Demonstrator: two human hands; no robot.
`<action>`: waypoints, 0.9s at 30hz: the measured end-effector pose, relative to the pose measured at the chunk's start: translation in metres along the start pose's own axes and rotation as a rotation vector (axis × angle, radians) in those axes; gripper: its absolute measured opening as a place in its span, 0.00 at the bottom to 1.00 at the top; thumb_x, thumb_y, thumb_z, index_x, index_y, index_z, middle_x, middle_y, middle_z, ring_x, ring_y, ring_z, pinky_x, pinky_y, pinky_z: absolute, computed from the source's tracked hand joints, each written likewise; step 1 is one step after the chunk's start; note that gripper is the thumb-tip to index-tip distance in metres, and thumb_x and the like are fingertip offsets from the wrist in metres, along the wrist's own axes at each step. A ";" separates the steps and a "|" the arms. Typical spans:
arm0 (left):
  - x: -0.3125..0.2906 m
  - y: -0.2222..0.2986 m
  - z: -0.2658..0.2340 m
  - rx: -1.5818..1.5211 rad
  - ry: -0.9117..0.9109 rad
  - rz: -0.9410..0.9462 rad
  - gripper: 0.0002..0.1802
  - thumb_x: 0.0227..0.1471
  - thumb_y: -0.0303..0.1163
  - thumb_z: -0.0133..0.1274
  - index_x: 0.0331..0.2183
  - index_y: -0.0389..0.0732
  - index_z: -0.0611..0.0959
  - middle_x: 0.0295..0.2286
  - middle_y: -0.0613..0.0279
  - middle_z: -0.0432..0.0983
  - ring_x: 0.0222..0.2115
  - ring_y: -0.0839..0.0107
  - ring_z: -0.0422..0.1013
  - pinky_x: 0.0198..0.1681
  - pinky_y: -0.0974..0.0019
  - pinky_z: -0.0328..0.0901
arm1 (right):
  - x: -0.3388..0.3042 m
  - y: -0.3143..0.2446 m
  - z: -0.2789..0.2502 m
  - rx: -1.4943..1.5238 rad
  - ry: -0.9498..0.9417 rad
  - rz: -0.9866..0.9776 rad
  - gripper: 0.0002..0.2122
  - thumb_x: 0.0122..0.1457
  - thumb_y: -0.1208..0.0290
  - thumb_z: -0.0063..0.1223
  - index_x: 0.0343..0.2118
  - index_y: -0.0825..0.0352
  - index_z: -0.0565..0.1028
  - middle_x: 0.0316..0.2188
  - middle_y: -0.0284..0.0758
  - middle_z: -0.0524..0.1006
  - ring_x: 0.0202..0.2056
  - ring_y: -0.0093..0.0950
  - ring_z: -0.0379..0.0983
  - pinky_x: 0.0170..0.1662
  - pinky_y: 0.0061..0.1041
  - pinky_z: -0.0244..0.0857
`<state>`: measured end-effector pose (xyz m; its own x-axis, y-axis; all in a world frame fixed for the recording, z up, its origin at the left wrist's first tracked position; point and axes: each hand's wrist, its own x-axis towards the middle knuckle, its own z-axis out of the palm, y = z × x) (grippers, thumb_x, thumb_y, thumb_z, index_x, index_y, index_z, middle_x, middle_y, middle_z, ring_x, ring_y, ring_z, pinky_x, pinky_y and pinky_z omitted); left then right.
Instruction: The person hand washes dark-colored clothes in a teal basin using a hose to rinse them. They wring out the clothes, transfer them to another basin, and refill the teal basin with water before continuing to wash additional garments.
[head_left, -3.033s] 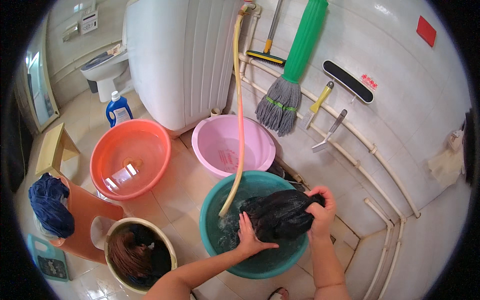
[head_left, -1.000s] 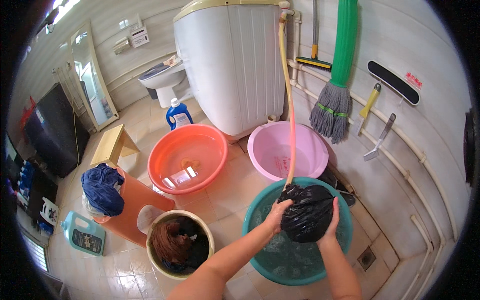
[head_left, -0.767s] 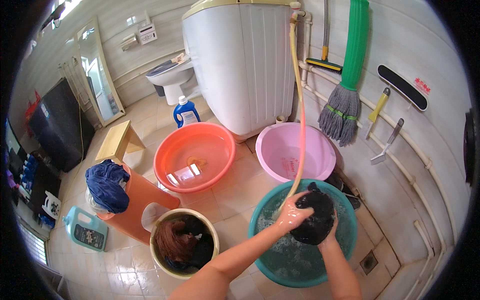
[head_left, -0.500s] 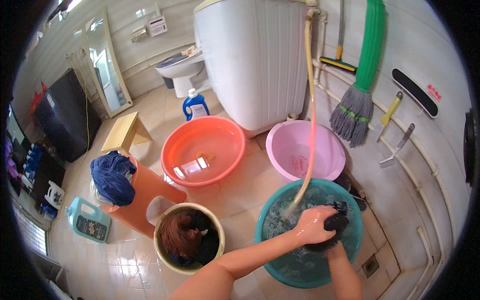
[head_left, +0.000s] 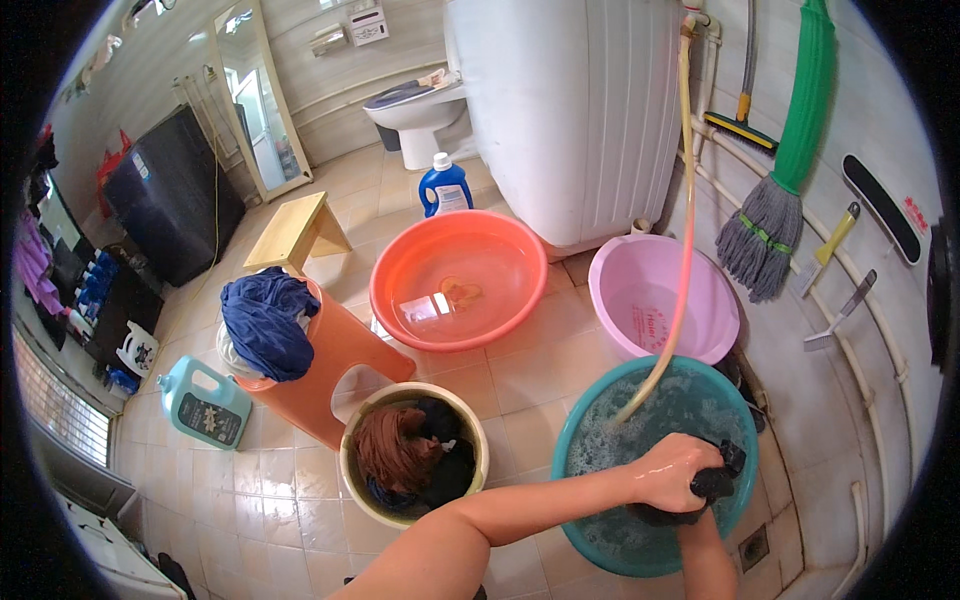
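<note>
A dark, wet black cloth point(head_left: 712, 486) is bunched above the water in the teal basin point(head_left: 562, 450) at the lower right. My left hand point(head_left: 676, 470) is closed around it, knuckles up. My right forearm comes up from the lower edge, and the wrist of my right hand point(head_left: 692, 528) meets the cloth from below. The cloth and my left hand cover the right fingers. A yellowish hose point(head_left: 687, 200) hangs down into the basin, its end at the foamy, bubbling water beside my left wrist.
Left of the teal basin stands a cream bucket point(head_left: 482, 465) of brown and dark clothes. Beyond are an orange basin point(head_left: 385, 250) with water, a pink basin point(head_left: 735, 340) and an orange stool point(head_left: 350, 372) bearing blue clothing point(head_left: 268, 325). Detergent bottles point(head_left: 207, 402) and a mop point(head_left: 762, 235) are around.
The whole view has shifted, so the surroundings appear farther right. My hands still work over the teal basin; the bunched cloth sits slightly lower, with less of it showing.
</note>
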<state>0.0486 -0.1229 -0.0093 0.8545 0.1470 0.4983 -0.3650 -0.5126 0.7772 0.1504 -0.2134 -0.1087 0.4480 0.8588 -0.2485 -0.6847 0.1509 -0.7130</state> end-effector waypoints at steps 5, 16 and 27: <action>-0.005 -0.005 -0.007 -0.026 -0.004 -0.060 0.16 0.22 0.32 0.53 0.22 0.34 0.76 0.24 0.47 0.71 0.30 0.48 0.68 0.33 0.55 0.63 | 0.002 0.005 0.009 -0.079 -0.048 0.021 0.16 0.59 0.61 0.36 0.47 0.63 0.66 0.42 0.34 0.70 0.42 0.30 0.67 0.47 0.29 0.63; -0.055 -0.045 -0.100 -0.460 0.378 -0.680 0.22 0.31 0.33 0.54 0.34 0.32 0.77 0.29 0.58 0.74 0.29 0.67 0.71 0.36 0.67 0.65 | 0.014 0.034 0.026 0.024 0.001 0.268 0.19 0.60 0.60 0.38 0.51 0.65 0.63 0.49 0.34 0.66 0.50 0.30 0.61 0.54 0.29 0.55; -0.260 -0.021 -0.262 -0.628 1.351 -0.916 0.20 0.37 0.37 0.49 0.35 0.35 0.76 0.31 0.53 0.74 0.32 0.58 0.71 0.40 0.60 0.67 | 0.023 0.026 -0.005 -0.613 0.177 0.140 0.11 0.55 0.69 0.46 0.39 0.66 0.72 0.39 0.31 0.74 0.37 0.21 0.69 0.37 0.21 0.63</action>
<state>-0.2628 0.0711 -0.0548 0.0870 0.8835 -0.4604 -0.3368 0.4610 0.8210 0.1456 -0.1922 -0.1363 0.5024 0.7485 -0.4327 -0.3146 -0.3079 -0.8979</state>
